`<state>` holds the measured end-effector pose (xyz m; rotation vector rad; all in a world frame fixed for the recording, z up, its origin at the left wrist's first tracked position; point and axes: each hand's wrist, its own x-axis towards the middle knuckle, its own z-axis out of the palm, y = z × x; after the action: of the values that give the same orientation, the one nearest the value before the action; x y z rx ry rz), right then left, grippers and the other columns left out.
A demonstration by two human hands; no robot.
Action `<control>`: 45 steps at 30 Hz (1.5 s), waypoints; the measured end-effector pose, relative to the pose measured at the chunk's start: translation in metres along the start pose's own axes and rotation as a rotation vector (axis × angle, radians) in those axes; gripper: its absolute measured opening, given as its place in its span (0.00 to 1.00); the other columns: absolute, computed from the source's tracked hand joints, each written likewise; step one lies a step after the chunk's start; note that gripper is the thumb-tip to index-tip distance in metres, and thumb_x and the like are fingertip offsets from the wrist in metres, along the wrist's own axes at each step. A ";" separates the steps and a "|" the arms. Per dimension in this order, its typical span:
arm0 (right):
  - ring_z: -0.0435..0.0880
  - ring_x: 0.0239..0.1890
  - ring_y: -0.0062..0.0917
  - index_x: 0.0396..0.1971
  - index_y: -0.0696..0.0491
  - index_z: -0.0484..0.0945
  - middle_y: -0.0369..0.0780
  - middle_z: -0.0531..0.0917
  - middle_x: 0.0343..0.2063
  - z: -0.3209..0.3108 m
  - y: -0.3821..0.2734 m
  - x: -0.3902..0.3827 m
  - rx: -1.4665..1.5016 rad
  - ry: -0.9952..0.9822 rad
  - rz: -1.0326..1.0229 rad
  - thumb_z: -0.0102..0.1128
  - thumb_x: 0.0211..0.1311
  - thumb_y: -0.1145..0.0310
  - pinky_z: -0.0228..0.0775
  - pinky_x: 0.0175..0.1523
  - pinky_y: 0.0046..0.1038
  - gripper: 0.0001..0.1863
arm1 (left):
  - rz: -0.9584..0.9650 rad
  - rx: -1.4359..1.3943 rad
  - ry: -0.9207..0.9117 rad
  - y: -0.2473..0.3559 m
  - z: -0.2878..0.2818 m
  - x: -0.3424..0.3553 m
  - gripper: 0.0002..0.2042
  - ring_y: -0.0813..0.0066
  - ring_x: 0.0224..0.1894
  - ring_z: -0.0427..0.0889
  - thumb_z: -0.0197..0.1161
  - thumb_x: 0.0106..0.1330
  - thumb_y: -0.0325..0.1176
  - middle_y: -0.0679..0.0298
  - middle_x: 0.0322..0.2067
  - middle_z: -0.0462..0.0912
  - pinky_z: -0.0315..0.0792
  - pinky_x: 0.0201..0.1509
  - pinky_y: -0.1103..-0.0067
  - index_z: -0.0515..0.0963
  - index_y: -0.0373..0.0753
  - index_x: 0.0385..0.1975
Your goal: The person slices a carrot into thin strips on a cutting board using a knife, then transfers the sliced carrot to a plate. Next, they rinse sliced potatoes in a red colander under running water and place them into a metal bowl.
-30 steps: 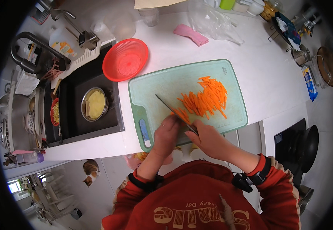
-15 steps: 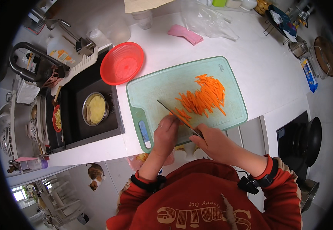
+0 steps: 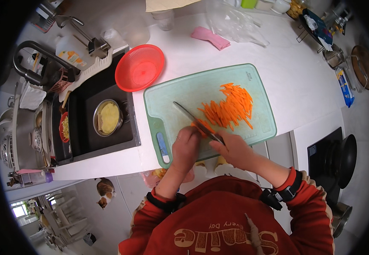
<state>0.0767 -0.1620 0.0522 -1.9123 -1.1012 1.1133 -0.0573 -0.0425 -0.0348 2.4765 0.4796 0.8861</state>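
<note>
My right hand [image 3: 233, 148] is closed around the handle of a long knife [image 3: 186, 111], its blade angled toward the upper left over a mint-green cutting board [image 3: 167, 97]. My left hand [image 3: 186, 146] has its fingers curled against orange carrot pieces [image 3: 203, 127] beside the blade, partly hiding what is under them. A large pile of thin carrot strips [image 3: 231, 106] lies on the right half of the board.
Left are a dark sink [image 3: 86, 144] holding a steel bowl of pale yellow slices [image 3: 110, 117], and a red colander [image 3: 139, 68]. Behind lie a pink cloth [image 3: 210, 37] and plastic bags [image 3: 235, 23]. Right is a cooktop with black pan [image 3: 346, 161]. A cat [image 3: 106, 191] is on the floor.
The knife's tip has shifted a little away from me, while both hands stay at the carrot pieces. The whole view shifted slightly between frames.
</note>
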 end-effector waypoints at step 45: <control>0.77 0.32 0.46 0.43 0.64 0.68 0.53 0.79 0.29 -0.001 -0.013 -0.015 -0.014 -0.057 0.087 0.48 0.68 0.60 0.68 0.39 0.36 0.19 | 0.020 -0.010 0.061 0.000 -0.002 -0.001 0.11 0.60 0.37 0.79 0.58 0.45 0.18 0.59 0.35 0.78 0.75 0.39 0.73 0.78 0.35 0.29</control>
<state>0.0688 -0.1701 0.0682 -1.9664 -1.0683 1.2176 -0.0596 -0.0422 -0.0337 2.4550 0.4701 0.9722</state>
